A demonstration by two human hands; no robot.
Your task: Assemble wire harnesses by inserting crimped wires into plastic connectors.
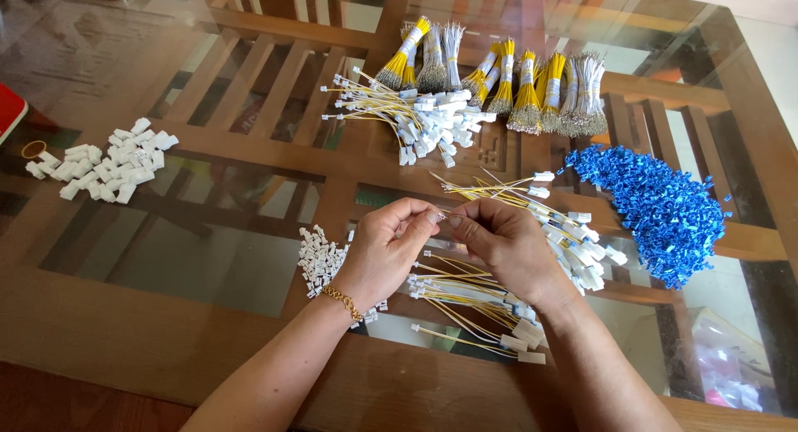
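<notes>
From the head camera, the left hand (384, 242) and the right hand (501, 242) meet fingertip to fingertip above the middle of a glass worktop (199, 257) with a wooden frame under it. Both are pinched shut on one small part (443, 218) between thumbs and forefingers; it is too small to tell what it is, though a thin pale glint shows where the fingertips touch. A gold bracelet (342, 301) sits on the left wrist.

Taking the hands as the landmark: just below and under the right hand lies a loose spread of yellow and white wires (465, 303) with white plugs on their ends. Just left of the left hand is a small heap of white plastic plugs (322, 257). To the right of the hands another fan of wired plugs (565, 224) lies on the glass, and further right sits a large heap of small blue plastic pieces (661, 203). Beyond the hands, toward the far edge, is a pile of finished wires with white plugs (420, 116), and behind it a row of tied bundles of yellow and white wires (507, 74). Far to the left is a second heap of larger white plugs (112, 166), with a small ring (33, 148) beside it.

Nothing sits in a box or tray; every heap lies bare on the glass.
</notes>
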